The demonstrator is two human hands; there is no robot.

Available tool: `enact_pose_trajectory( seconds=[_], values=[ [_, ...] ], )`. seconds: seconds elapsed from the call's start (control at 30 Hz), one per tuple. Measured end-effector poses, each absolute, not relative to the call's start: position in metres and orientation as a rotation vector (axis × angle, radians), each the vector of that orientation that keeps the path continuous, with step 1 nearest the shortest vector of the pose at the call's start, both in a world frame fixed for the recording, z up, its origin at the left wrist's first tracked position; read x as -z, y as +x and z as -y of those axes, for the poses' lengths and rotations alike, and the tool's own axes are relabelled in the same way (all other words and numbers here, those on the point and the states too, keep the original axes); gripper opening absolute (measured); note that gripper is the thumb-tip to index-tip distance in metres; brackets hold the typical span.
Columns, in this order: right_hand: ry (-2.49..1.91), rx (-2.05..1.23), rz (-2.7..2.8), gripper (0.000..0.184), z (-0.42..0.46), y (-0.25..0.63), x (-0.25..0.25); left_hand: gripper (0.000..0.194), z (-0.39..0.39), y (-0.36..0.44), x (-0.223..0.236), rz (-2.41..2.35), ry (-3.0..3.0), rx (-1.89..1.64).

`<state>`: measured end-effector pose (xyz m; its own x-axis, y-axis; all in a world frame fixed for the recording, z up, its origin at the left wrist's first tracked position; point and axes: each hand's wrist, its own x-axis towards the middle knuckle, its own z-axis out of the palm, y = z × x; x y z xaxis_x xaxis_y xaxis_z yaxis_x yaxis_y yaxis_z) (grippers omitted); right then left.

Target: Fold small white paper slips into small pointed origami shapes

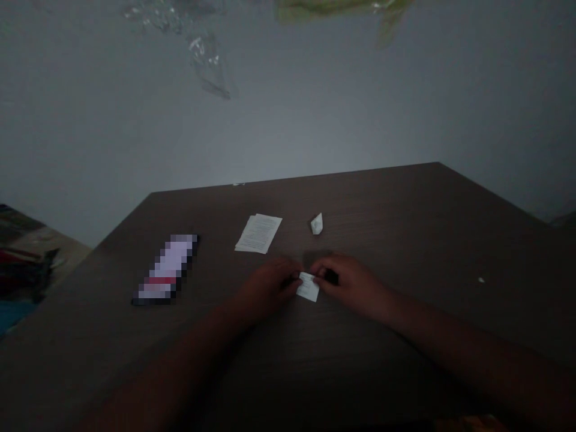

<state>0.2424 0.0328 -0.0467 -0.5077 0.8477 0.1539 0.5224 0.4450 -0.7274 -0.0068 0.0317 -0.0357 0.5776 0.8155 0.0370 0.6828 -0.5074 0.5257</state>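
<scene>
Between my two hands is a small folded piece of paper with faint print on it, held low over the dark wooden table. My left hand pinches its left edge between thumb and fingers. On the opposite edge, my right hand pinches it in the same way. Just beyond my hands stands a small folded paper shape, pale and pointed at the top. A short stack of printed paper sheets lies flat, up and to the left of my left hand.
A phone with its screen lit and blurred lies on the left of the table. One white scrap is at the right. Behind the table rises a pale wall, with clear plastic hanging on it.
</scene>
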Motion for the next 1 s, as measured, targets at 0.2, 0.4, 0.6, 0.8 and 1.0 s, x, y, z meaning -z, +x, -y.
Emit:
enact_pose_trajectory(
  seconds=[0.2, 0.4, 0.6, 0.8, 1.0],
  values=[
    [-1.036, -0.626, 2.444, 0.016, -0.034, 0.247, 0.048, 0.020, -0.030, -0.004, 0.035, -1.155, 2.461, -0.368],
    [-0.960, -0.684, 2.574, 0.030, -0.036, 0.259, 0.038, 0.017, -0.025, -0.005, 0.025, -1.104, 2.547, -0.246],
    [-0.929, -0.712, 2.601, 0.028, -0.039, 0.260, 0.035, 0.025, -0.025, -0.006, 0.023, -1.100, 2.605, -0.140],
    [-0.931, -0.663, 2.604, 0.022, -0.040, 0.258, 0.038, 0.014, -0.029, -0.005, 0.025, -1.115, 2.641, -0.152],
    [-0.943, -0.676, 2.529, 0.017, -0.042, 0.255, 0.043, 0.023, -0.031, -0.005, 0.025, -1.116, 2.561, -0.247]
  ],
)
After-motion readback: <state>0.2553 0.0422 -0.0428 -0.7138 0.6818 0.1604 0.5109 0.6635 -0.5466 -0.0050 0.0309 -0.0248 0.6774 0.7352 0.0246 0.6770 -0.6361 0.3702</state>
